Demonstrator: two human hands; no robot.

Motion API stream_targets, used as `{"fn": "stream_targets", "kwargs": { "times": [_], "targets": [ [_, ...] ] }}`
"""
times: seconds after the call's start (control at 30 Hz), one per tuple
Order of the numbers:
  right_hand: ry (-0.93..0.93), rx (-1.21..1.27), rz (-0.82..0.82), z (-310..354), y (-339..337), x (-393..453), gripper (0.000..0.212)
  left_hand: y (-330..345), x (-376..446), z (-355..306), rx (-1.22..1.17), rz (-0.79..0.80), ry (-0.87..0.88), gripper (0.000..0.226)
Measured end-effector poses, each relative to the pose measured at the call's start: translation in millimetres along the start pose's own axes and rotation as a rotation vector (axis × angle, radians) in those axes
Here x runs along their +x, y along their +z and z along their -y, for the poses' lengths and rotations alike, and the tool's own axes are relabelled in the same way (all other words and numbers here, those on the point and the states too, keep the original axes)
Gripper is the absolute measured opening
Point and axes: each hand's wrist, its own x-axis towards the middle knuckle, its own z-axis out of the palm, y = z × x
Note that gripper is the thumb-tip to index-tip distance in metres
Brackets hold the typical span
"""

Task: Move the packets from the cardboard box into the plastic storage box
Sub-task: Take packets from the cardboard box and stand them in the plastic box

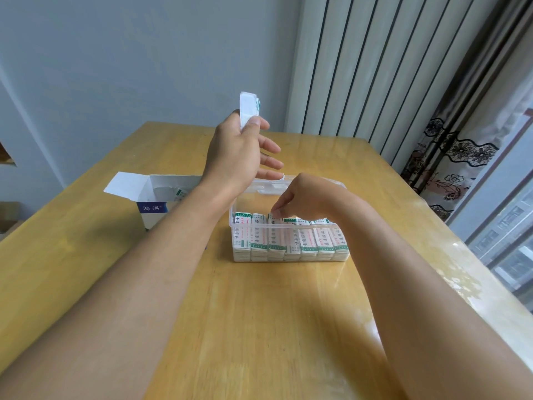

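Observation:
A clear plastic storage box (pixel 288 256) stands mid-table, holding a row of several white packets with green and red print (pixel 307 241). My right hand (pixel 300 199) reaches into it from above and pinches the top of one packet in the row. My left hand (pixel 239 151) is raised above the table and holds a small stack of white packets (pixel 248 109) upright between thumb and forefinger, its other fingers spread. The white and blue cardboard box (pixel 155 197) lies open to the left, with some packets inside; my left forearm covers its right part.
The wooden table (pixel 274 327) has a glossy top. A white radiator (pixel 360 67) stands behind it, and a patterned curtain (pixel 450 157) and a window (pixel 507 241) lie to the right. The storage box's clear lid (pixel 274 186) is folded back behind it.

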Motion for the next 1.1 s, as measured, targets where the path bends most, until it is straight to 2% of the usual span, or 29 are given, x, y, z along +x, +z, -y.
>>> {"fn": "stream_targets", "kwargs": {
  "times": [0.23,0.63,0.77,0.87,1.0,1.03,1.1],
  "targets": [
    [0.05,-0.016,-0.003,-2.4,3.1,6.5,0.016,0.0,-1.4,-0.2,0.01,0.008,-0.002,0.025],
    [0.014,-0.049,0.02,-0.9,4.1,6.4,0.018,-1.2,-1.2,1.1,0.004,0.022,-0.002,0.026],
    [0.067,-0.006,-0.005,-1.1,-1.4,2.2,0.018,-0.9,-2.2,-0.1,0.015,0.027,-0.008,0.027],
    [0.008,0.061,-0.133,-5.0,-22.6,-10.0,0.013,-1.9,-0.8,1.6,0.067,0.021,-0.014,0.026],
    [-0.155,0.422,-0.6,-9.9,-51.6,-23.2,0.016,-2.3,-2.2,2.4,0.045,0.116,-0.087,0.02],
    [-0.199,0.506,-0.644,-8.5,-55.6,-27.3,0.019,-1.0,-4.0,0.6,0.016,0.161,-0.112,0.018],
    [-0.254,0.585,-0.602,-6.4,-56.7,-31.7,0.023,2.2,-10.0,-3.5,-0.068,0.272,-0.168,0.015]
  ]
}}
